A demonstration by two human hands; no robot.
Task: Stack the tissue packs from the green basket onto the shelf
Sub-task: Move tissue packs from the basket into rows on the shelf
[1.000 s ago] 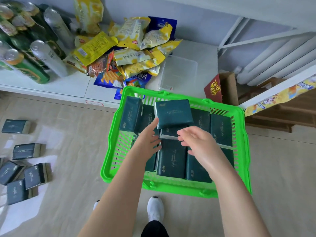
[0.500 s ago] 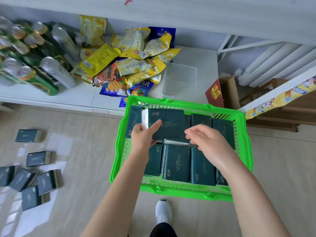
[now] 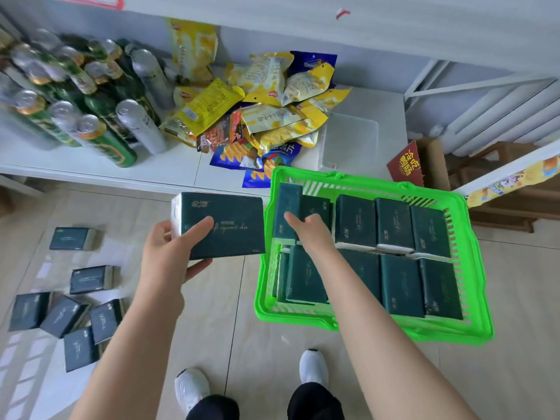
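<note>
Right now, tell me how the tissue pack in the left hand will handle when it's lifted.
Probably light: the left hand alone holds the tissue pack out flat by one end. Likely soft but shape-keeping: its edges are straight beyond the grip. Its glossy dark wrap may be a bit slippery, and its boxy faces should stack without rolling.

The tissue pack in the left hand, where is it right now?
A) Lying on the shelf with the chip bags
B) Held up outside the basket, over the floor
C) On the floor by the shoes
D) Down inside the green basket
B: the left hand grips the tissue pack to the left of the green basket, above the floor.
</note>
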